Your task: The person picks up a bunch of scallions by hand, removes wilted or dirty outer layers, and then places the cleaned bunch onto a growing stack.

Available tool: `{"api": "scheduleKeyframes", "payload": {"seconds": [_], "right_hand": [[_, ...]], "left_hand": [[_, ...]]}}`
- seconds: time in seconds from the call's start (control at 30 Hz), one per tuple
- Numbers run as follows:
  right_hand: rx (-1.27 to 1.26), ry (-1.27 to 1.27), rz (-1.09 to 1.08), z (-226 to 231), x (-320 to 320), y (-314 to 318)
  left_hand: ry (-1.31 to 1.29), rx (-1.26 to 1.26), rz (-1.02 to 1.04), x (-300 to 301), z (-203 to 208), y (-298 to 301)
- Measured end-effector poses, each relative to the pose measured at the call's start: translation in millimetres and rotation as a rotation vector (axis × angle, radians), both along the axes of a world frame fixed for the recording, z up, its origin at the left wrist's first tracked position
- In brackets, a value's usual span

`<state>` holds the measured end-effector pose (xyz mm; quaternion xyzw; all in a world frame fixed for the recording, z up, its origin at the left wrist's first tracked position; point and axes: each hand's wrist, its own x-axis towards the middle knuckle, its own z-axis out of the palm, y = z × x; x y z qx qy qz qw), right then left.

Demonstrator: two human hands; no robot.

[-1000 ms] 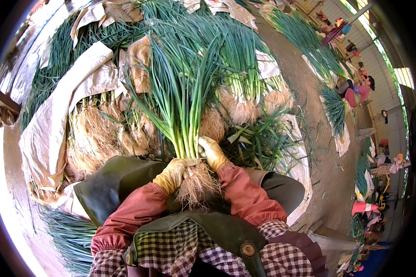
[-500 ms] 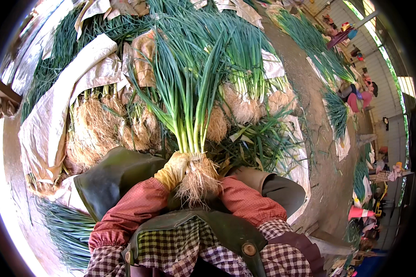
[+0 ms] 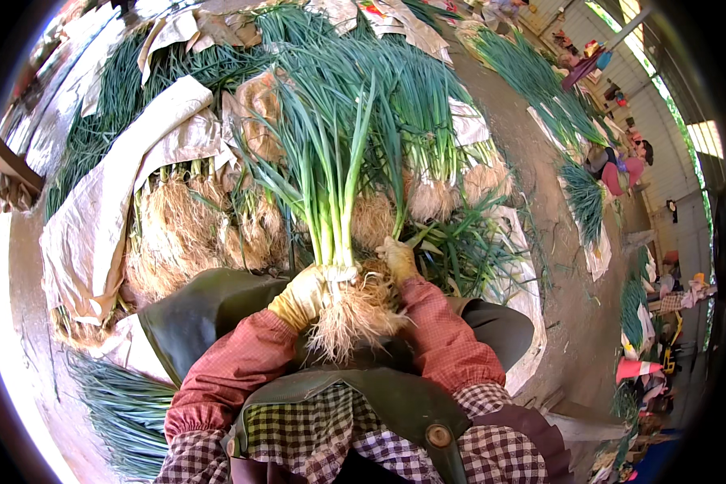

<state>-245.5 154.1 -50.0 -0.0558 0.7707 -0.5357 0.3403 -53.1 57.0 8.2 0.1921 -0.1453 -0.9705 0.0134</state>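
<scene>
A bunch of green onions (image 3: 329, 218) stands upright in front of me, leaves up, with its tan, stringy roots (image 3: 343, 323) hanging over my lap. My left hand (image 3: 302, 297), in a pale yellow glove, is closed around the white lower stems. Just right of the bunch, my right hand (image 3: 398, 258), gloved the same way, pinches the low part of a separate green onion stalk (image 3: 398, 211). That stalk's leaves run up into the greenery behind. Its root end is partly lost among the bunch's roots.
Rooted bundles (image 3: 177, 226) lie at the left, partly under a beige cloth (image 3: 149, 133). More green onions (image 3: 431, 121) are piled ahead. Loose trimmed leaves (image 3: 472, 250) lie at the right. Another pile (image 3: 125, 411) is at lower left. Across the aisle sits a person (image 3: 621, 171).
My right hand has come out from behind the roots, moving right and up, and now grips a separate stalk. The bunch in my left hand has barely shifted.
</scene>
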Motion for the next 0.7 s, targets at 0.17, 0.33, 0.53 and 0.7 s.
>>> {"api": "scheduleKeyframes", "payload": {"seconds": [0.17,0.33,0.53,0.7], "right_hand": [[-0.085,0.159,0.535,28,61,-20],[-0.206,0.008,0.281,5,66,-36],[-0.151,-0.023,0.127,13,17,-47],[-0.188,0.212,0.680,16,54,-81]], "left_hand": [[-0.218,-0.150,0.114,7,-37,-6],[-0.345,-0.245,0.199,-3,-24,-8],[-0.307,-0.440,0.443,0,31,-10],[-0.411,-0.125,0.302,-2,-12,-17]]}}
